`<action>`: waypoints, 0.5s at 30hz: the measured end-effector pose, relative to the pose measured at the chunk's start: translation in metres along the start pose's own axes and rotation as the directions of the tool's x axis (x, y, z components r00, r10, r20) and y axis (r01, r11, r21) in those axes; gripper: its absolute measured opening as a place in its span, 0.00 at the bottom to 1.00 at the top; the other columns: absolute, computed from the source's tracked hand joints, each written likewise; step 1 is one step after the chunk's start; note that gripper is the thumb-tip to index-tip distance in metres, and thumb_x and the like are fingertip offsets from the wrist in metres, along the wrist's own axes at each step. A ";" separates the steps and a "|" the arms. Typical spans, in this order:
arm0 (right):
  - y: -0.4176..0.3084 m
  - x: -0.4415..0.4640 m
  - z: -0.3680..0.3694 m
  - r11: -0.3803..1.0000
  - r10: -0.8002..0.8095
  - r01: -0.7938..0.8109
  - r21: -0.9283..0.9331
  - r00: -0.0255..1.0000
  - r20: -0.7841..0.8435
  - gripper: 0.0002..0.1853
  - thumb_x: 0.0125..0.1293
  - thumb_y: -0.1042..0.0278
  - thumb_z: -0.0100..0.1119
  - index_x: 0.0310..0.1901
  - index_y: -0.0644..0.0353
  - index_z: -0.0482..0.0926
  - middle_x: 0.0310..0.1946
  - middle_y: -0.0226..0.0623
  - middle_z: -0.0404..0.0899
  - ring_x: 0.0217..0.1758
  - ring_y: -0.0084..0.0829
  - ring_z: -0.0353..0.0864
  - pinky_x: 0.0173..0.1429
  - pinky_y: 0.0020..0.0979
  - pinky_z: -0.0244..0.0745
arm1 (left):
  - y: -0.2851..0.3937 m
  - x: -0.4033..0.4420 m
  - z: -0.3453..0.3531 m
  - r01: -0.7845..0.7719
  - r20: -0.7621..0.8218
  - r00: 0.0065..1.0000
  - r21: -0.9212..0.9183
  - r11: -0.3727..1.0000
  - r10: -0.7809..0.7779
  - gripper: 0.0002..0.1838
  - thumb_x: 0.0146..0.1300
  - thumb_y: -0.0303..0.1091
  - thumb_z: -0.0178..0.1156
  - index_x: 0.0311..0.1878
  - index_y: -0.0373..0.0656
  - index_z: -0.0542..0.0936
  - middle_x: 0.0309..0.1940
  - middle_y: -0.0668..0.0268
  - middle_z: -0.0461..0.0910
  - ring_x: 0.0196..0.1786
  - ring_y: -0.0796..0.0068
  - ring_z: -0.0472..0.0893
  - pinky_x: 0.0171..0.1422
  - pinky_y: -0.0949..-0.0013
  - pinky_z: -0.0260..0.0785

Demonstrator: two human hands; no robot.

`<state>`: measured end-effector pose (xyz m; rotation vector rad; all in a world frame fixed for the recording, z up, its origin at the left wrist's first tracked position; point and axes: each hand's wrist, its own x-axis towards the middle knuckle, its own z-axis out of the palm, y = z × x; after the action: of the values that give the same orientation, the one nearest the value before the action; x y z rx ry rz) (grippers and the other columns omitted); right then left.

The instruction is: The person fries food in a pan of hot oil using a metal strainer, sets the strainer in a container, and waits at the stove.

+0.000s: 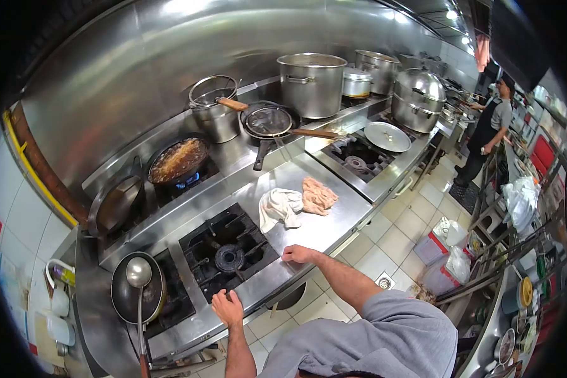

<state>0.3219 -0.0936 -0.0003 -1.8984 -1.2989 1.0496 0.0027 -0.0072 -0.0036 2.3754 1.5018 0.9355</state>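
My left hand [227, 307] is at the front edge of the stove, fingers apart and holding nothing. It is just in front of a bare burner [229, 257] with a black grate. My right hand [299, 254] is closed at the front edge of the steel counter; whatever its fingers may hold is hidden. Beyond it lie a white cloth [280, 208] and a pinkish cloth [319, 196], both crumpled. Left of my left hand, a wok [123, 301] holds a ladle [138, 274] with its long handle sticking out over the front.
On the back ledge, a pan of brown food [179, 161] sits over a blue flame. Strainers [268, 120], a large pot [312, 88] and a lidded steamer [418, 101] stand farther right. A co-worker [491, 126] in a dark apron stands in the aisle at right.
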 end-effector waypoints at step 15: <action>0.000 0.001 0.002 0.999 0.027 -0.027 0.036 1.000 0.015 0.15 0.61 0.56 0.57 0.41 0.60 0.78 0.35 0.36 0.80 0.41 0.30 0.76 0.47 0.33 0.70 | 0.006 0.000 -0.005 0.020 0.029 0.999 0.011 1.000 -0.021 0.14 0.59 0.41 0.56 0.42 0.41 0.74 0.37 0.59 0.71 0.45 0.58 0.70 0.49 0.57 0.60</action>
<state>0.3197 -0.0928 -0.0014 -1.8898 -1.2571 1.0953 0.0047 -0.0107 0.0034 2.3660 1.5218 0.8867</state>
